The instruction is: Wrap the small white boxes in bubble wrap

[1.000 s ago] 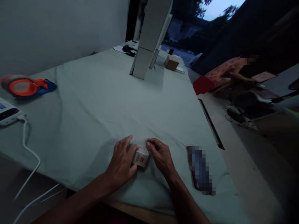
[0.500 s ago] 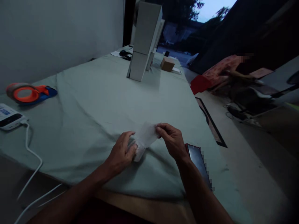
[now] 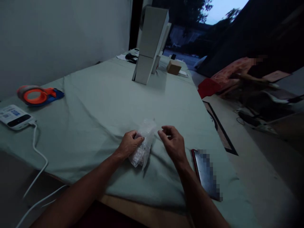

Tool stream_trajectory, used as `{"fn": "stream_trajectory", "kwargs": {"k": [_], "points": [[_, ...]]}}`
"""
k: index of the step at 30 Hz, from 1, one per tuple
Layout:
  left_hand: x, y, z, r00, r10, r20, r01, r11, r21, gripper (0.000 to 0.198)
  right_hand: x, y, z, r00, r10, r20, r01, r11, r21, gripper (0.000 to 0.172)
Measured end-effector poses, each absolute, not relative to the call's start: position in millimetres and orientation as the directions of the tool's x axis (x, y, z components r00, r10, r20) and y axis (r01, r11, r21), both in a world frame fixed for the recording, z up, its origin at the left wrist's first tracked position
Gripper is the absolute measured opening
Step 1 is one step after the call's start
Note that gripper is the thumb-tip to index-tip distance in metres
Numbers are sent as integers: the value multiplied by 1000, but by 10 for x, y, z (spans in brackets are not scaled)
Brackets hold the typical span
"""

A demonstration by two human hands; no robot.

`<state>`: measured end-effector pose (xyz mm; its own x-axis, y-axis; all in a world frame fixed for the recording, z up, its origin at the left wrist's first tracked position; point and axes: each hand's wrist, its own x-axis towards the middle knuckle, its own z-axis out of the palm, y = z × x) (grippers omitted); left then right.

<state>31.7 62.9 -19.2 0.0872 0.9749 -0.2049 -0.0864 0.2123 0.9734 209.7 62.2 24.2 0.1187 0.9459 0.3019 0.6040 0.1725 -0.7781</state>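
A clear, crinkled piece of bubble wrap (image 3: 143, 145) lies bunched over the near part of the table. My left hand (image 3: 130, 142) grips its left side, thumb on top. Whether anything is wrapped inside cannot be made out. Just right of the plastic, my right hand (image 3: 173, 141) is raised with thumb and fingers curved and apart, holding nothing. A phone in a red case (image 3: 205, 174) rests on the cloth beside my right forearm.
An orange and blue tape dispenser (image 3: 39, 95) and a white device with a cable (image 3: 16, 117) sit at the left. Tall white boxes (image 3: 152, 41) and a small brown box (image 3: 174, 67) stand farther back on the green-grey tablecloth (image 3: 106, 95).
My right hand has let go of the plastic's edge. The plastic now spreads wider under my left hand, which has closed on it. The view has shifted slightly left.
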Motion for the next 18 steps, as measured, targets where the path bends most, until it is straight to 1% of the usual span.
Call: {"fn": "stream_trajectory", "kwargs": {"k": [1,3,4,5,6,7,8,10,11,12,13,18], "points": [[318,634,-199,79,978,-192,-86,199,976,16,2037,528,202,98,953,288,607,172,-776,43],[329,633,-205,81,984,-157,-92,165,982,20,1911,396,116,46,966,256,609,176,-774,66],[336,626,-205,82,985,-149,-103,157,982,22,1860,370,71,32,969,247,611,177,-771,74],[343,617,-206,83,986,-144,-118,153,981,25,1825,371,28,35,971,238,611,168,-773,79],[347,605,-208,82,987,-140,-137,150,979,27,1811,396,-11,59,971,231,603,149,-783,80],[348,594,-213,80,987,-138,-160,149,976,29,1816,436,-45,106,971,215,569,118,-814,75],[344,585,-222,77,987,-138,-186,150,971,30,1839,484,-73,155,971,182,511,79,-856,67],[326,578,-250,67,987,-144,-237,156,959,31,1913,573,-115,213,973,86,357,5,-934,43],[314,582,-268,62,987,-151,-261,162,952,32,1951,603,-131,213,976,39,286,-24,-958,34],[302,591,-286,57,985,-160,-282,170,944,33,1984,620,-144,199,980,2,235,-46,-971,31],[292,603,-303,52,984,-169,-301,177,937,34,2008,626,-157,182,983,-22,204,-60,-977,31],[271,649,-335,54,979,-195,-345,201,917,37,2052,579,-186,121,988,-95,130,-111,-985,35]]}}
